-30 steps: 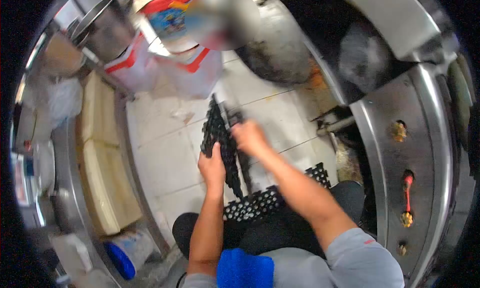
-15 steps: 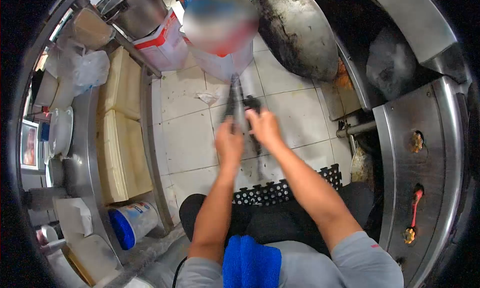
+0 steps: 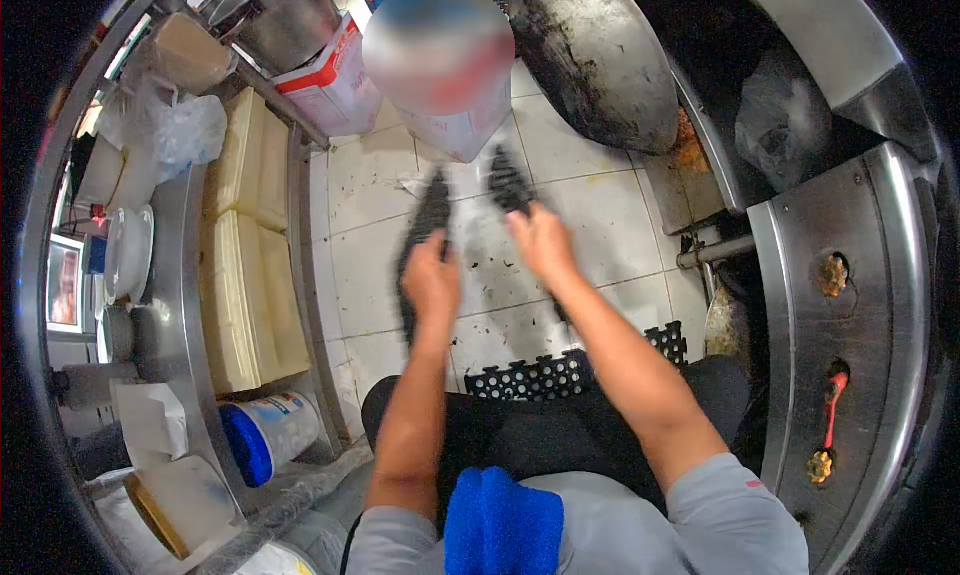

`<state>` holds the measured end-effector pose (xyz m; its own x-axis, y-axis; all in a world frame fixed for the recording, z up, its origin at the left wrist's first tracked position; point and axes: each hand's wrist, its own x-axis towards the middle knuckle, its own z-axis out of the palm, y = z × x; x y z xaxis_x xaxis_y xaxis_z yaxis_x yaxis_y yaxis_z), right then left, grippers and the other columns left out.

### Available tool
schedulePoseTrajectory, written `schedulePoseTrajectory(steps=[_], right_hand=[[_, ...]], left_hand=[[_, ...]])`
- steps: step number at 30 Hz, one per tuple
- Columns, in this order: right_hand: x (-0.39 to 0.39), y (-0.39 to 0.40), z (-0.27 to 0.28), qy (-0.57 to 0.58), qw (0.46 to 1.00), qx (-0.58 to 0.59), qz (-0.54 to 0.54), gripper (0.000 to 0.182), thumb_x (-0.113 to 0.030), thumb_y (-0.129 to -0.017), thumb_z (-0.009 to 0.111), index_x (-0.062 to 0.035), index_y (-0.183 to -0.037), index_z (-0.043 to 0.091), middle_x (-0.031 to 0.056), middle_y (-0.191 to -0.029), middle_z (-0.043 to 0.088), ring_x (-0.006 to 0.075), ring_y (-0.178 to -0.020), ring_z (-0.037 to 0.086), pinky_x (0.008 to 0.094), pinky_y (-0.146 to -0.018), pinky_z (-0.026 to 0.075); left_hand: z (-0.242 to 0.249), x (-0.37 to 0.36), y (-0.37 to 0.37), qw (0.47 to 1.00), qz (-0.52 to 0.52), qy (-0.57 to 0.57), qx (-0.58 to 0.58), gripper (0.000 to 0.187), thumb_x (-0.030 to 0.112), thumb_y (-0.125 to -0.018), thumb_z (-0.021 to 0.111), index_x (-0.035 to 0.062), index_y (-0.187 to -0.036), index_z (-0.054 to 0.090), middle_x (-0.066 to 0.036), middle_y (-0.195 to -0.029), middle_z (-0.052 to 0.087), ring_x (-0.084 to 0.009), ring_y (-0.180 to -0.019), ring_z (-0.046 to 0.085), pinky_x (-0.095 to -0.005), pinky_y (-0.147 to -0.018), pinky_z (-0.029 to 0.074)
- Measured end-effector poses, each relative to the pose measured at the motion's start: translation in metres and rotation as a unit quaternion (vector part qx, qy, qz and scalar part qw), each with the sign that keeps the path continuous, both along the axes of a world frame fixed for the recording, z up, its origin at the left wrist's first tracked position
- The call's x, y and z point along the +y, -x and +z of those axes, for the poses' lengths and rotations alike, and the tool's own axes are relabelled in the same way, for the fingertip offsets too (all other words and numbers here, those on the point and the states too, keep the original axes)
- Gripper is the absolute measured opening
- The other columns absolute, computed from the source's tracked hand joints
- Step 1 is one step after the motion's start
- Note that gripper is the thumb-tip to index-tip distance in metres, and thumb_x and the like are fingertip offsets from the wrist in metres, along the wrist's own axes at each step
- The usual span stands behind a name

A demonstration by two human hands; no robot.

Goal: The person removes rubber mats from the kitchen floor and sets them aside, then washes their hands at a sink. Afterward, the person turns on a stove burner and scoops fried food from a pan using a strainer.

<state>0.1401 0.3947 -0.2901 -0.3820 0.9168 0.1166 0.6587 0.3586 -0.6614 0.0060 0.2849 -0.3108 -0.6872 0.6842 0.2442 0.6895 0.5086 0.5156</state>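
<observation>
Out over the floor tiles (image 3: pixel 385 297), we have our left hand (image 3: pixel 432 280) curled on the edge of a black perforated mat section (image 3: pixel 421 237) and our right hand (image 3: pixel 543 243) pinching a second section (image 3: pixel 508 180), both motion-blurred. The first stretches past our fingers toward twelve o'clock; the second points toward eleven. A white carton (image 3: pixel 460 128) stands just beyond at twelve, a blackened wok (image 3: pixel 600 65) at one, cream plastic bins (image 3: pixel 252 295) at nine; more matting (image 3: pixel 530 378) lies at six.

two black mats (image 3: pixel 428 225), blurred, nearly edge-on, above tiled floor (image 3: pixel 380 275)
</observation>
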Motion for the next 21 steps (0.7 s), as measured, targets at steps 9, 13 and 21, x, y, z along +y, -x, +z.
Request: schedulePoseTrajectory(steps=[9, 13, 21], right_hand=[[0.073, -0.097, 0.072, 0.354, 0.918, 0.171, 0.045, 0.032, -0.025, -0.085, 0.051, -0.0008, -0.105, 0.056, 0.0094, -0.086, 0.062, 0.0137, -0.071, 0.058, 0.0252, -0.050, 0.050], [0.100, -0.153, 0.111, 0.433, 0.844, 0.315, 0.043, 0.038, -0.036, -0.084, 0.052, -0.0048, -0.104, 0.053, 0.0063, -0.090, 0.061, 0.0122, -0.074, 0.057, 0.0234, -0.049, 0.045], [0.036, -0.109, 0.026, 0.524, 0.670, 0.526, -0.011, 0.029, -0.037, -0.086, 0.049, -0.0130, -0.103, 0.053, 0.0040, -0.093, 0.061, 0.0079, -0.075, 0.051, 0.0258, -0.059, 0.046]], left_hand=[[0.024, -0.036, 0.078, 0.776, 0.057, -0.244, -0.579, 0.022, 0.014, -0.078, 0.059, 0.0064, -0.098, 0.056, -0.004, -0.081, 0.060, -0.0129, -0.064, 0.057, -0.0249, -0.052, 0.046], [0.010, -0.056, 0.105, 0.752, 0.071, -0.244, -0.608, 0.021, 0.023, -0.083, 0.057, 0.0092, -0.099, 0.054, -0.004, -0.084, 0.059, -0.0115, -0.068, 0.057, -0.0210, -0.049, 0.044], [0.010, -0.048, 0.045, 0.540, 0.011, -0.354, -0.763, 0.042, 0.036, -0.088, 0.045, 0.0076, -0.119, 0.046, -0.011, -0.107, 0.054, -0.0248, -0.093, 0.055, -0.0376, -0.073, 0.048]])
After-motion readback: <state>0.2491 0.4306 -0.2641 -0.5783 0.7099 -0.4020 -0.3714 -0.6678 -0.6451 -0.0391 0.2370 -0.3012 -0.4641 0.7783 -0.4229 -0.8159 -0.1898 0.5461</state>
